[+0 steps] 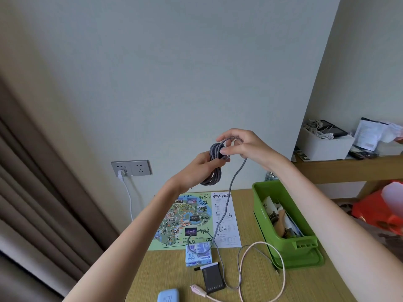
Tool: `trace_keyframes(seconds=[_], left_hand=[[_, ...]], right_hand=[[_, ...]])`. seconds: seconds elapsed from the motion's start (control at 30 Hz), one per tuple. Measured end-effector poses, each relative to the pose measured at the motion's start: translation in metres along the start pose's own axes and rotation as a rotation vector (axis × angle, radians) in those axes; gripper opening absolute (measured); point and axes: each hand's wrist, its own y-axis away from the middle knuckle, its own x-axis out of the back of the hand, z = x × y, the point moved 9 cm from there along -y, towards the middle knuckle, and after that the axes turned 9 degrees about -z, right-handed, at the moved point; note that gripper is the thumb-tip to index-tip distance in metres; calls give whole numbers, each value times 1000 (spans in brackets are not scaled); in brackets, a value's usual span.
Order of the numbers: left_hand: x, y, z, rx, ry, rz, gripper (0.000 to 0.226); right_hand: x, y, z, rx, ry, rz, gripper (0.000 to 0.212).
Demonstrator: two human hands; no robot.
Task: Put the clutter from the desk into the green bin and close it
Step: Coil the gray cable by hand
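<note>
Aloft — two hands [197, 168] [244, 147], one cable [214, 164]

We count two hands: our left hand [199, 165] and our right hand [242, 144], both raised. Between them is one grey braided cable [214, 166], its free end trailing down below the right hand. Below the hands we count one pink cable [281, 264], one printed map sheet [196, 219], one small blue-and-white packet [198, 253], one dark card-like item [212, 280] and one pale blue case [169, 296]. Below and to the right of the right hand stands one green bin [283, 216]. Left of the left hand, one wall socket plate [130, 168] carries one white plug [121, 174].
</note>
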Motion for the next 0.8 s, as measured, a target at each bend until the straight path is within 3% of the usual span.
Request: trace_keyframes(seconds=[0.27,0.5,0.63,0.7,0.8], left_hand=[[-1,-2,-4,29,-34,3,21],[-3,0,1,27,-144,-14,27],[-9,2,-3,92,-209,-62,27],[-12,4,-5,113,-223,-82,22],[-8,8,-8,113,-191,-72,24]], right_hand=[[-5,-2,2,-20,69,21,18],[1,-4,7,-44,223,152,4],[1,-4,12,-100,352,145,15],[-1,-6,16,-127,305,90,15],[-4,-4,29,-163,52,-62,5]])
